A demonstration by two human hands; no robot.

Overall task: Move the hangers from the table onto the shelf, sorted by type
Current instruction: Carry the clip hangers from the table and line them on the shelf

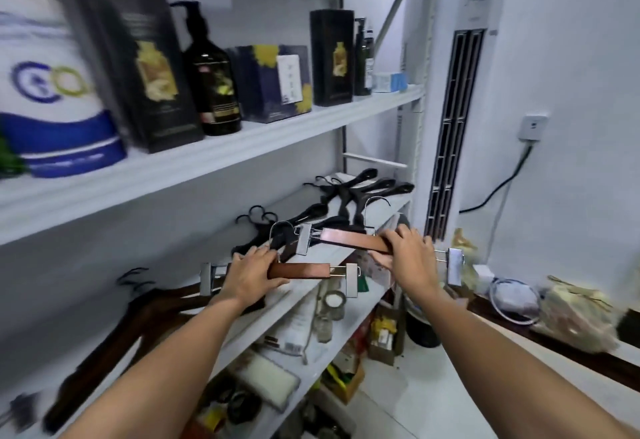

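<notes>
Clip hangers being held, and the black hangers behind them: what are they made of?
Clip hangers: the bars look like reddish-brown varnished wood with a slight gloss. Their clips look like shiny silver metal. Black hangers: probably matte plastic, but too blurred to be sure.

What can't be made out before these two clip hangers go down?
Head view:
- Table: out of frame, so remaining hangers unknown.
- Dark wooden hangers, lower left: motion-blurred, count unclear.
- Black hangers: overlapping, partly behind the clip hanger in the right hand; count unclear.
- Bottom shelf clutter: blurred, cut off by the frame edge.
</notes>
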